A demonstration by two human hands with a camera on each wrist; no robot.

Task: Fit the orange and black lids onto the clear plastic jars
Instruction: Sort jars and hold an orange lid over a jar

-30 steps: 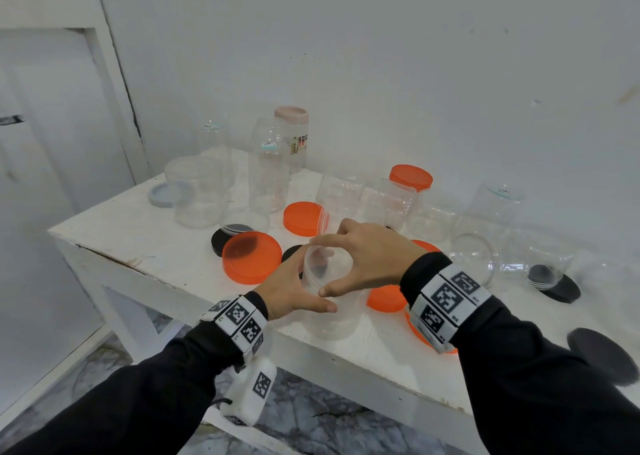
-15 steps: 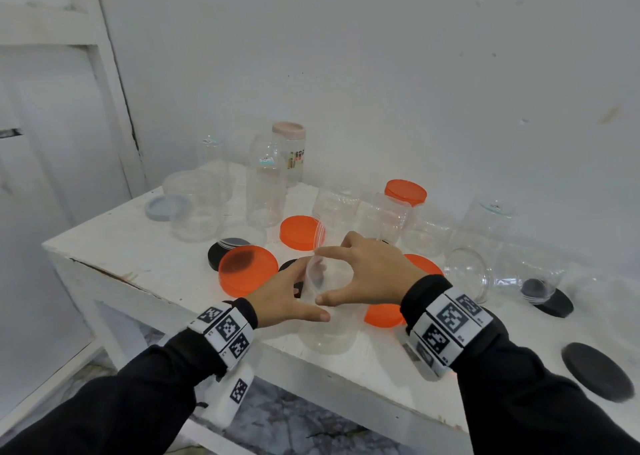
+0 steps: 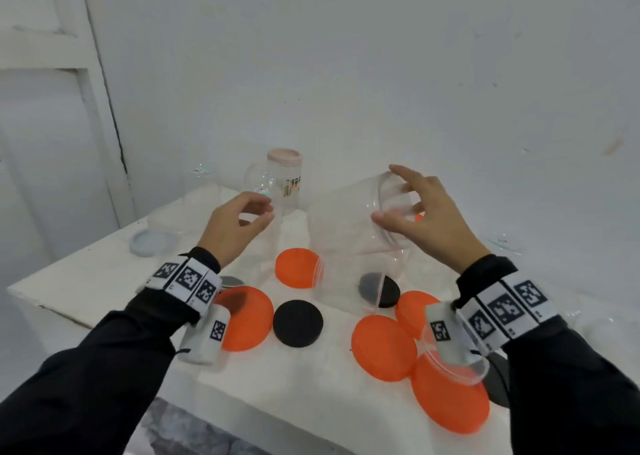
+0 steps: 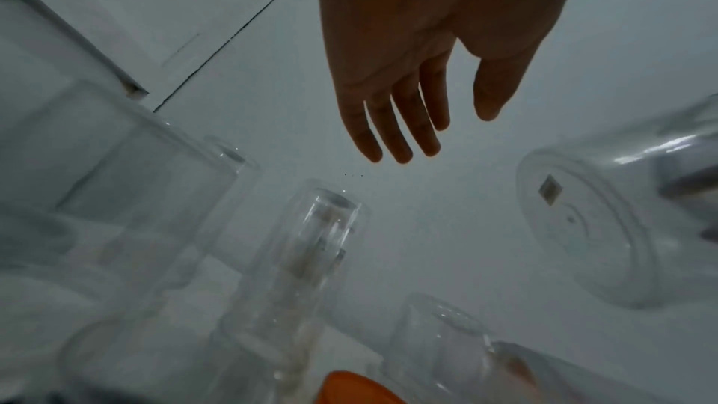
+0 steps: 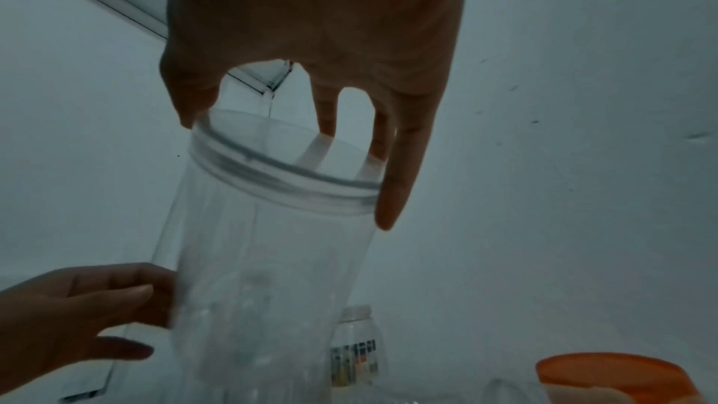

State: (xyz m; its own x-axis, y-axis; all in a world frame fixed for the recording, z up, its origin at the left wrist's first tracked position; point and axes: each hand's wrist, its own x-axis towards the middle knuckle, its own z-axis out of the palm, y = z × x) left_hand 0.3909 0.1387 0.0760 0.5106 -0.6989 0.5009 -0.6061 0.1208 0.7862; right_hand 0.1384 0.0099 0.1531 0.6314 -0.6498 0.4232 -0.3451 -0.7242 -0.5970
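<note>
We see the right hand (image 3: 427,212) holding a clear plastic jar (image 3: 349,222) by its open threaded rim, thumb on one side and fingers spread around the other; in the right wrist view the fingertips (image 5: 388,205) lie against the threads. The jar is lifted above the bench (image 3: 104,271) and tilted, mouth toward the right hand, base toward the left. The left hand (image 3: 235,226) hovers just beside the jar's base with relaxed, slightly curled fingers, holding nothing; the left wrist view shows its fingers (image 4: 392,131) straight and free.

On the bench below lie loose lids: an orange lid (image 3: 296,267) under the jar, a black lid (image 3: 298,323) nearer us, a large orange lid (image 3: 247,318) by the left wrist, and more orange lids (image 3: 384,347) by the right wrist. Another black lid (image 3: 377,288) shows through a second clear jar (image 3: 360,281). At the back stands a jar with a pink lid (image 3: 284,184), and a pale grey lid (image 3: 152,243) lies to the left.
</note>
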